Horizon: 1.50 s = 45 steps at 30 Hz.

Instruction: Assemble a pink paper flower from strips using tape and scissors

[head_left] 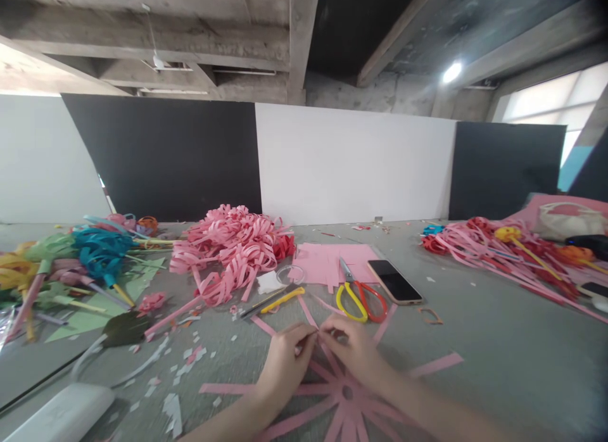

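A pink paper cut-out lies on the grey table before me, its long strips spreading out around a middle with a small round hole. My left hand is closed in a pinch above its far side. Facing it, my right hand pinches too, and the fingertips of both meet on one of the pink strips. The exact spot they grip is mostly hidden by the fingers. Just beyond my right hand lie scissors with one yellow and one red handle. A yellow utility knife rests beyond my left hand.
Pink paper sheets and a phone lie behind the scissors. A heap of pink paper curls stands back left, beside coloured paper flowers. More strips lie right. A white box-shaped object sits front left, near paper scraps.
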Each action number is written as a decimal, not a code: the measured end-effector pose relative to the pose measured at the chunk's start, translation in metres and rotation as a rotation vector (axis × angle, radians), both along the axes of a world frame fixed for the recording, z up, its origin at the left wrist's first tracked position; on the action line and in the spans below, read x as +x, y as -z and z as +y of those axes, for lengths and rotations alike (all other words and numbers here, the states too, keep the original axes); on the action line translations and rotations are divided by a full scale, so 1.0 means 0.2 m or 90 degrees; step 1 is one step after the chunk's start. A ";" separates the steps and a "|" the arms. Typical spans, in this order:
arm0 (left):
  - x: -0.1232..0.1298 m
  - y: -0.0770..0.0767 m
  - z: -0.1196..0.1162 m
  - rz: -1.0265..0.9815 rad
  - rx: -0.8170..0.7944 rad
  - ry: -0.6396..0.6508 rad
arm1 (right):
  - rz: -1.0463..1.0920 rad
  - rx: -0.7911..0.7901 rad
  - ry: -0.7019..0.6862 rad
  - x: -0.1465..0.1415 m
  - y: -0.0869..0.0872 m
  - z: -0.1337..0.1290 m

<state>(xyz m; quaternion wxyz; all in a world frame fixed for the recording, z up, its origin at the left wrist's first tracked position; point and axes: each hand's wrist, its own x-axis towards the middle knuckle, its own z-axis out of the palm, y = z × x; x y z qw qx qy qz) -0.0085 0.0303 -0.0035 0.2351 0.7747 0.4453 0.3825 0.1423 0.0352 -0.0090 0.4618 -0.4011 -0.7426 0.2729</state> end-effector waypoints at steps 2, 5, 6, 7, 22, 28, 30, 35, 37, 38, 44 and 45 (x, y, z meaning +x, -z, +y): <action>0.00 -0.01 0.01 0.011 -0.012 -0.003 | -0.005 -0.005 0.000 0.00 0.00 0.00; -0.01 -0.03 0.04 0.041 -0.067 0.018 | -0.006 -0.015 0.004 0.00 0.01 0.00; -0.02 -0.04 0.05 0.049 -0.086 0.030 | -0.004 -0.016 0.005 0.00 0.02 0.00; -0.02 -0.04 0.06 0.054 -0.099 0.042 | -0.004 -0.015 0.004 0.00 0.02 0.01; -0.04 -0.05 0.10 0.020 -0.162 0.104 | 0.001 -0.037 -0.024 0.00 0.02 0.01; -0.04 -0.04 0.10 0.028 -0.155 0.091 | 0.001 -0.037 -0.010 0.00 0.01 0.00; -0.03 -0.05 0.09 0.041 -0.131 0.076 | 0.001 -0.031 -0.011 0.00 0.01 0.00; -0.03 -0.07 0.07 0.045 -0.121 0.067 | 0.012 -0.030 -0.019 0.00 0.01 0.00; -0.04 -0.07 0.08 0.034 -0.136 0.078 | 0.015 -0.035 -0.021 0.00 0.01 0.01; -0.04 -0.06 0.09 0.025 -0.147 0.086 | 0.015 -0.039 -0.019 0.00 0.01 0.01; -0.05 -0.06 0.12 -0.032 -0.226 0.109 | 0.037 -0.081 -0.027 0.00 0.01 0.01; -0.05 -0.06 0.13 -0.020 -0.233 0.101 | 0.044 -0.085 -0.030 0.00 0.01 0.01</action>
